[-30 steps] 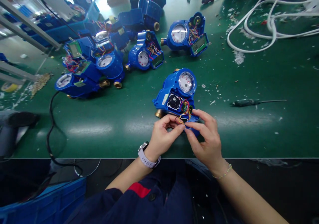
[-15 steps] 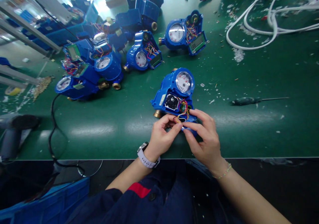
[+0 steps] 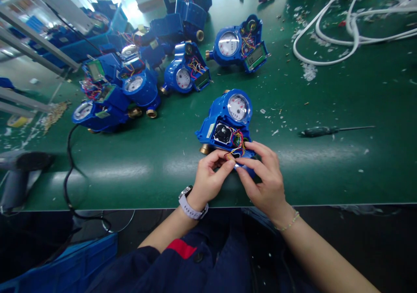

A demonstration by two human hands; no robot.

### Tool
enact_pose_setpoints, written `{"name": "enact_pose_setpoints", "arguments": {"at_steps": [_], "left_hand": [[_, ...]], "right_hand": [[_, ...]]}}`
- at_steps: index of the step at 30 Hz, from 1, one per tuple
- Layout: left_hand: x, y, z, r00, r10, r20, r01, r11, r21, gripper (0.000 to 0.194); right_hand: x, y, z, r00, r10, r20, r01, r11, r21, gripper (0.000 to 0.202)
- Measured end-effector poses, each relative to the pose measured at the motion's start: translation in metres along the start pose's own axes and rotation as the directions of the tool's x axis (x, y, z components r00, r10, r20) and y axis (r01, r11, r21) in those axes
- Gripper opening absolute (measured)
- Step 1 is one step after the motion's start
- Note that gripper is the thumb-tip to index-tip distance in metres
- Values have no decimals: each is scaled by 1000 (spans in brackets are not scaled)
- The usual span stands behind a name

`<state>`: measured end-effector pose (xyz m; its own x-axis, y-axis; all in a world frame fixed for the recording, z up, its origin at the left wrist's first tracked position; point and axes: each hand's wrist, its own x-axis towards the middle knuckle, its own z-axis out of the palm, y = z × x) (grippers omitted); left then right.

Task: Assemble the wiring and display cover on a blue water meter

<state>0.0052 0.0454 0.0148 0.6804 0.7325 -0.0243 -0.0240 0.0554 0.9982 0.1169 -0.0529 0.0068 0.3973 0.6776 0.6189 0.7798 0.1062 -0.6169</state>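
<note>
A blue water meter (image 3: pixel 215 115) lies in front of me with its round dial facing up and its wiring compartment uncovered. Thin coloured wires (image 3: pixel 239 142) run from that compartment down to a small blue lid (image 3: pixel 250 170) at its near side. My left hand (image 3: pixel 211 178) is closed, thumb and forefinger pinching the lid's left edge beside the wires. From the right, my right hand (image 3: pixel 265 180) grips the same lid between thumb and fingers, one fingertip resting by the compartment's edge. Most of the lid is hidden under my fingers.
Several other blue water meters (image 3: pixel 183 78) stand at the back left. A screwdriver (image 3: pixel 319 131) lies to the right, and a white cable (image 3: pixel 325 60) loops behind it. At the far left are a grey tool (image 3: pixel 19 176) and a black cable (image 3: pixel 67 167).
The whole view has shifted slightly. Both hands keep almost the same hold at the near side of the meter; the fingers have barely moved.
</note>
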Motion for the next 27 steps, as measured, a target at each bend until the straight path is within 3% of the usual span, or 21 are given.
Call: {"name": "enact_pose_setpoints", "arguments": {"at_steps": [9, 18, 27], "left_hand": [[0, -2, -3, 999, -37, 0, 37, 999, -13, 27], [-1, -4, -3, 1000, -23, 9, 24, 999, -22, 18], [0, 9, -7, 989, 146, 26, -148, 954, 259, 13]], "right_hand": [[0, 1, 1, 1000, 20, -9, -20, 1000, 8, 11], [-1, 1, 1, 1000, 24, -13, -24, 1000, 20, 9], [-2, 3, 2, 1000, 27, -13, -26, 999, 21, 10]]}}
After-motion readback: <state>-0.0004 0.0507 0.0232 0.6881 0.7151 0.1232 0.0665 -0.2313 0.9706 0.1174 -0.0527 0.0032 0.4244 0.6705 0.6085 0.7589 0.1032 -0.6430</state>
